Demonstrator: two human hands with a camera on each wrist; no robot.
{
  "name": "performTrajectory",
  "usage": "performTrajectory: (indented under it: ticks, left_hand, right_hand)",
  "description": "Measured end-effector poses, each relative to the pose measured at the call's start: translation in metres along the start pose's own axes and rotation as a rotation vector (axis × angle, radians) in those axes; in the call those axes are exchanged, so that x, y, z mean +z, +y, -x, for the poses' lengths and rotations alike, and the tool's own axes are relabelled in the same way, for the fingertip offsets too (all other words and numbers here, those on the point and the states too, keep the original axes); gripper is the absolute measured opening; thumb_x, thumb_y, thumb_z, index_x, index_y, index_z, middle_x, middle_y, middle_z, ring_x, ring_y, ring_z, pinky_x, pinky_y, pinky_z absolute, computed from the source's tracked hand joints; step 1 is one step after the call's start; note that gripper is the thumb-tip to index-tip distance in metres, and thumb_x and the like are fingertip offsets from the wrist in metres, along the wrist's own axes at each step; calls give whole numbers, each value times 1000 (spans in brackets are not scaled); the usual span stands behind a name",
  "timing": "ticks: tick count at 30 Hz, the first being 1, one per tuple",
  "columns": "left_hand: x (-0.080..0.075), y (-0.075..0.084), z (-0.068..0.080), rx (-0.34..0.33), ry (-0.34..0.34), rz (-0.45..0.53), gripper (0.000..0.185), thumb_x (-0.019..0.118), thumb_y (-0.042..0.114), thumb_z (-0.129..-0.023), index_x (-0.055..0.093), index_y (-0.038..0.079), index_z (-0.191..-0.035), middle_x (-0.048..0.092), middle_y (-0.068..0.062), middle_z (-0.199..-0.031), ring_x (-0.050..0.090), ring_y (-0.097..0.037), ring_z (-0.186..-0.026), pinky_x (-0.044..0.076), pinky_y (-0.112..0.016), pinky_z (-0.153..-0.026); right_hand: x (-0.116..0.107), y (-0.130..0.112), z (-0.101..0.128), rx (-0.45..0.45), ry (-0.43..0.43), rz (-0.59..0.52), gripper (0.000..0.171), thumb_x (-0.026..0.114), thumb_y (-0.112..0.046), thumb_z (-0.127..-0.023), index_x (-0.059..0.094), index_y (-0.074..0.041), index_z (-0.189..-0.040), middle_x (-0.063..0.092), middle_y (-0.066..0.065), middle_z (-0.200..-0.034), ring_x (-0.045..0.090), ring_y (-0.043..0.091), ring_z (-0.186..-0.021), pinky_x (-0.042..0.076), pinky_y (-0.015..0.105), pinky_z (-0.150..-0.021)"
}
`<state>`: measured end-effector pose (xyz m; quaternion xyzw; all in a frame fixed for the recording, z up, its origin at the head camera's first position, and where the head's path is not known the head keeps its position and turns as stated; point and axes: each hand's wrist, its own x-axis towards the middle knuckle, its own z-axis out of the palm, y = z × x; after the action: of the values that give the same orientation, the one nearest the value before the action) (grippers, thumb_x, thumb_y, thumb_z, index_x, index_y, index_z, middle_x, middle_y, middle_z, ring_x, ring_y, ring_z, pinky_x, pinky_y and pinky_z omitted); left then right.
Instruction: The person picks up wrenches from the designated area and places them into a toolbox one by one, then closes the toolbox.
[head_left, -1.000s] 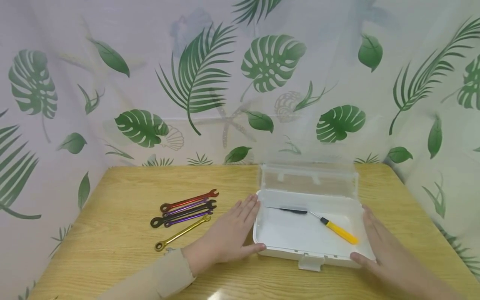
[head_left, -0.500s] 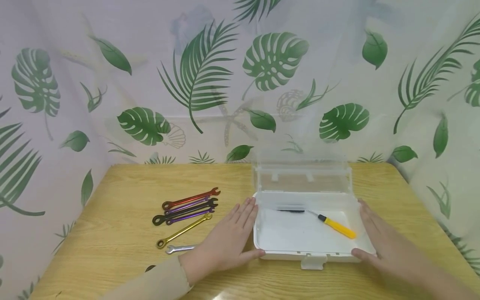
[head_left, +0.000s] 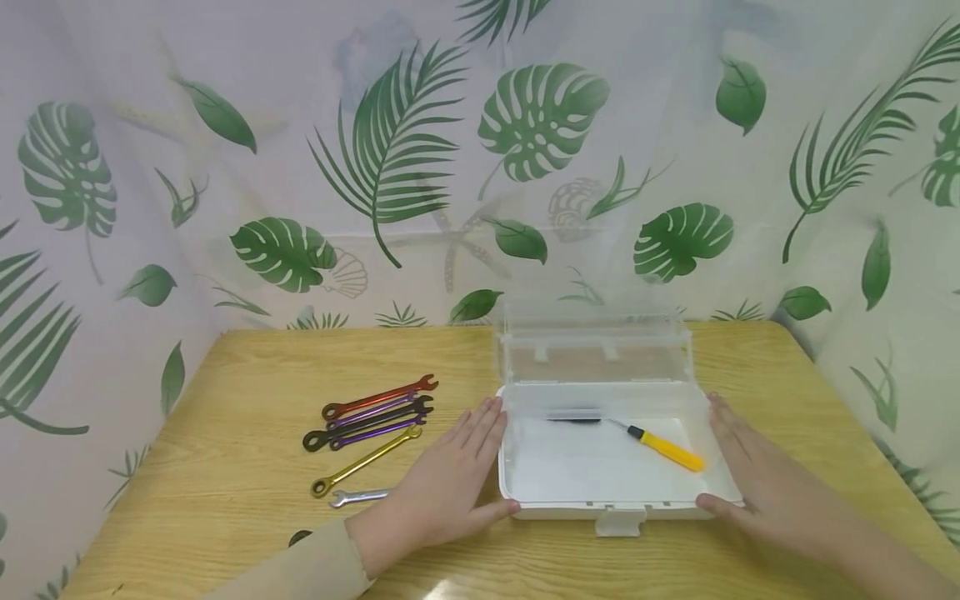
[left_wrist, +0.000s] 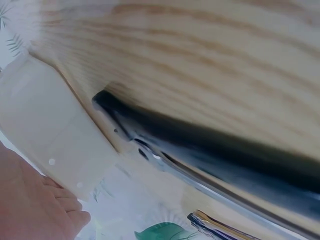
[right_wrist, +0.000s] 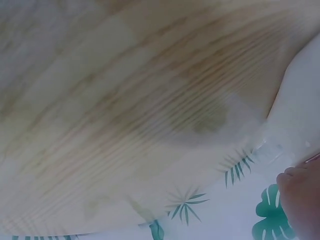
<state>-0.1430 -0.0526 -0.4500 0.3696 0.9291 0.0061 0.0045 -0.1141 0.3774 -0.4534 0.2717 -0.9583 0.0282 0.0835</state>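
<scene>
A clear plastic box (head_left: 517,467) with its lid raised sits on the wooden table (head_left: 247,533). Inside lies a yellow-handled screwdriver (head_left: 663,450) with a dark tool (head_left: 573,419) behind it. My left hand (head_left: 450,479) lies flat against the box's left side, fingers straight, thumb at the front corner. My right hand (head_left: 757,475) lies flat against the right side in the same way. The wrist views are blurred; the left wrist view shows the left hand (left_wrist: 35,200) by the box's pale wall (left_wrist: 45,125), and the right wrist view shows a fingertip (right_wrist: 302,200).
Several coloured wrenches (head_left: 371,412) lie in a row left of the box, with a gold one (head_left: 363,461) and a small silver one (head_left: 360,497) nearer me. A leaf-print curtain (head_left: 390,158) closes off the back and sides.
Both hands have slid the box a little to the left across the table, staying flat on its sides. The silver wrench has come out from under my left forearm.
</scene>
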Motion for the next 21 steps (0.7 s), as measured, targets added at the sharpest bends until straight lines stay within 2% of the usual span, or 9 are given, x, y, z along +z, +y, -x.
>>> performTrajectory:
  ticks: [8,16,21]
  left_hand:
    - [1,-7,9,-2,-3,10,102,37,74,-104,13,-1,-169,5,-18,-179,8,-30,-167,18,-42,-135]
    - [1,-14,19,11,19,16,102,37,74,-104,14,-2,-168,8,-19,-178,9,-31,-167,20,-43,-135]
    - [3,-19,25,13,28,31,103,38,75,-104,13,-1,-169,8,-18,-178,10,-30,-167,20,-44,-135]
  right_hand:
    - [0,-6,-2,-19,-21,-9,114,74,-53,-96,8,7,-167,-5,14,-179,-15,5,-163,-16,7,-122]
    - [1,-12,-3,-91,37,25,114,74,-57,-94,15,8,-166,0,15,-179,-16,3,-162,-13,11,-126]
    - [0,-15,-3,-123,53,55,116,72,-64,-92,18,8,-166,13,23,-177,-17,2,-162,-13,12,-127]
